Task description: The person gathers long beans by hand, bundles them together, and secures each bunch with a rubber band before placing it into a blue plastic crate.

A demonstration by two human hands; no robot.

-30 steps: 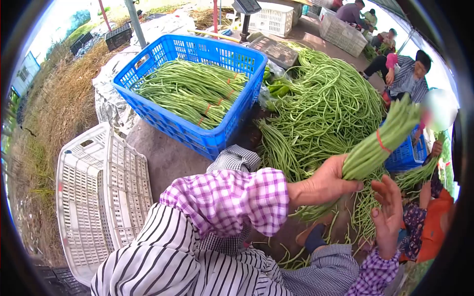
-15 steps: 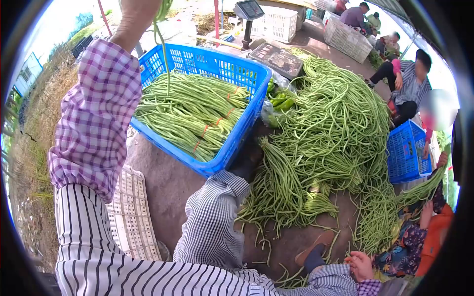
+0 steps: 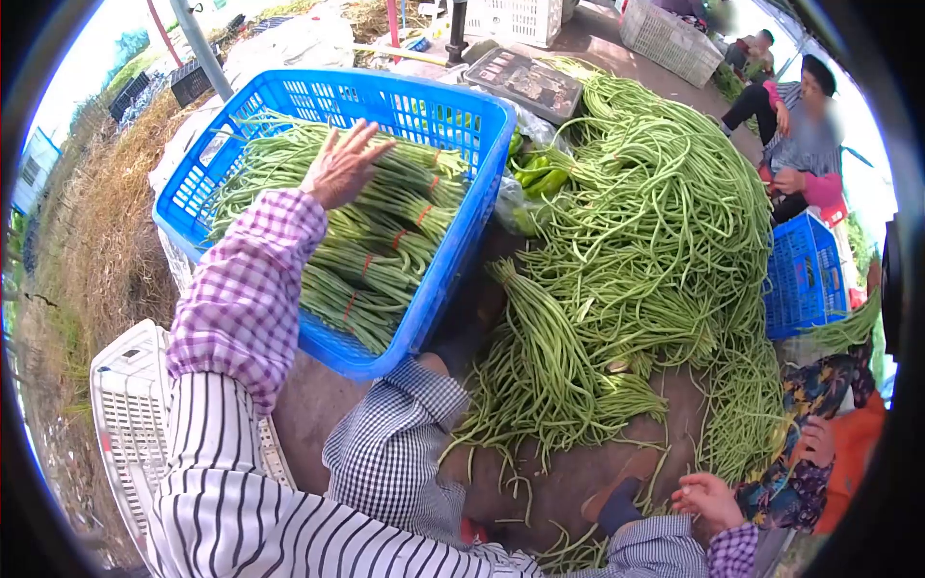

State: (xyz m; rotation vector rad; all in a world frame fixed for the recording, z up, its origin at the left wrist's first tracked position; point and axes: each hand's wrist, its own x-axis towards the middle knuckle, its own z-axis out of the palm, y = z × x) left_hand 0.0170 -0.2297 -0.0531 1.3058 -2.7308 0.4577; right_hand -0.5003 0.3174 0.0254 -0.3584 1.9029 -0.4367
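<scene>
My left hand (image 3: pixel 344 166) is over the long green beans in the blue crate (image 3: pixel 385 364), its fingers spread and nothing held in them. Under and beside it lie bean bundles (image 3: pixel 371 279), several tied with red bands. At the bottom right my right hand (image 3: pixel 708 498) hovers above my knee, fingers loosely curled and apart, with nothing visible in it. A large heap of loose beans (image 3: pixel 655 212) covers the ground right of the crate, with a gathered bunch (image 3: pixel 549 337) at its near side.
Green peppers (image 3: pixel 541 179) in a plastic bag and a scale platform (image 3: pixel 523 84) lie behind the crate. A white crate (image 3: pixel 130 405) stands at the left. On the right are a second blue crate (image 3: pixel 807 275), a seated person (image 3: pixel 805 144) and another person's hand (image 3: pixel 817 441) nearby.
My left hand has come down from the top of the view to the crate, and the beans it held are released. The view has shifted, showing more of the white crate.
</scene>
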